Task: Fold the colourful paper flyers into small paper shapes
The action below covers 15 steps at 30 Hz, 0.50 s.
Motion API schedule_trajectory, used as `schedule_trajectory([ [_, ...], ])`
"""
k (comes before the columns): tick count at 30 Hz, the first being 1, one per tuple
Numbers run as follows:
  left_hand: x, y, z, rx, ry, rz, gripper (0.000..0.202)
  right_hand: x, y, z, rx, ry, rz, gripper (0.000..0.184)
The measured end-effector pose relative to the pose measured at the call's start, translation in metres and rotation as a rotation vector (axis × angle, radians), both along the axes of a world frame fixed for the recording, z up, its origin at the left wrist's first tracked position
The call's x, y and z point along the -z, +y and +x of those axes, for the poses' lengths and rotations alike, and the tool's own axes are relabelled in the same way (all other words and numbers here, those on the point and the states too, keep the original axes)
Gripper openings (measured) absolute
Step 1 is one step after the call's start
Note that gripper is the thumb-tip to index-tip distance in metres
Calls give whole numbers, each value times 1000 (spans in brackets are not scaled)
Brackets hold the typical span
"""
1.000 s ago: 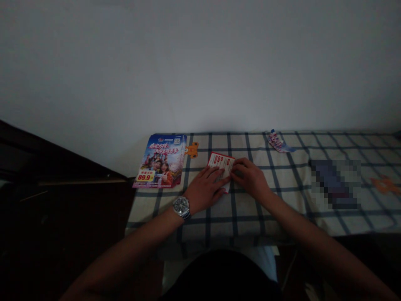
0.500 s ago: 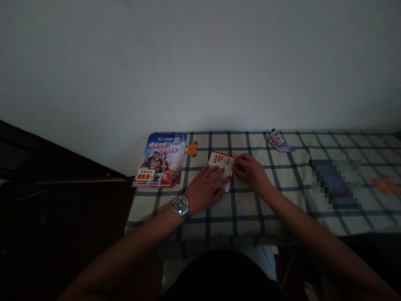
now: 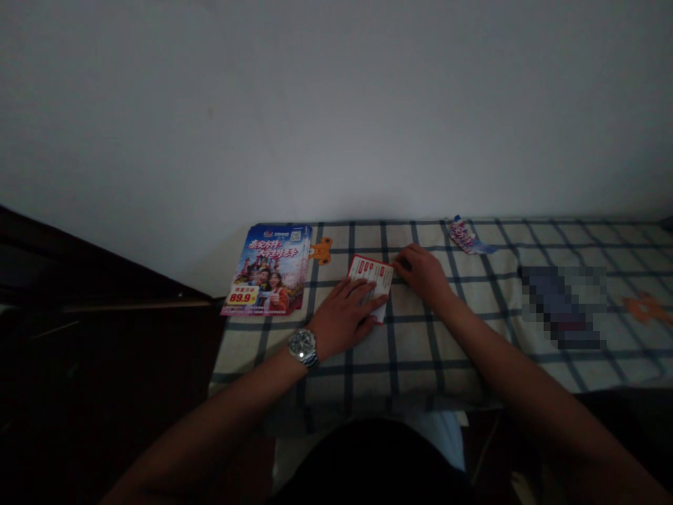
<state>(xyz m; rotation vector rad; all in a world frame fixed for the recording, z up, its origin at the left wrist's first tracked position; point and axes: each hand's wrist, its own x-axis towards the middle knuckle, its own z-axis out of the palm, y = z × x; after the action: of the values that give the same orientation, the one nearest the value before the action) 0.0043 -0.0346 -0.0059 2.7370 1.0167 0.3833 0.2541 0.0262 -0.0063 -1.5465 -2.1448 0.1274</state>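
Note:
A small folded flyer (image 3: pixel 385 279), white with red headings and a red edge, lies tilted on the checked cloth. My left hand (image 3: pixel 347 308) rests flat across its left and lower part, fingers spread, covering much of the print. At the flyer's upper right corner, my right hand (image 3: pixel 418 272) has its fingers curled together in a pinch, the tips against the paper's edge. The exact grip of the fingertips is partly hidden. A silver watch (image 3: pixel 303 347) is on my left wrist.
A stack of colourful flyers (image 3: pixel 268 270) lies at the left end of the checked tablecloth (image 3: pixel 336 379). A torn, crumpled flyer piece (image 3: pixel 465 237) is near the wall (image 3: pixel 336 112). Farther right is a pixelated dark object (image 3: pixel 560 308). Orange bear prints mark the cloth.
My right hand has shifted slightly up along the flyer's right edge to its upper corner. My left hand stays pressed on the flyer.

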Motion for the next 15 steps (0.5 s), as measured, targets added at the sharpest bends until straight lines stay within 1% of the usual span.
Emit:
schedule_trajectory([
  [5, 0, 0, 0, -8, -7, 5, 47, 0, 1, 0, -9, 22, 6, 10],
  [10, 0, -1, 0, -15, 0, 25, 47, -1, -7, 2, -6, 82, 32, 6],
  [12, 0, -2, 1, -16, 10, 38, 48, -2, -11, 3, -33, 109, 39, 4],
  [15, -2, -2, 4, -32, 29, 58, 50, 2, -17, 2, -123, 143, 36, 5],
])
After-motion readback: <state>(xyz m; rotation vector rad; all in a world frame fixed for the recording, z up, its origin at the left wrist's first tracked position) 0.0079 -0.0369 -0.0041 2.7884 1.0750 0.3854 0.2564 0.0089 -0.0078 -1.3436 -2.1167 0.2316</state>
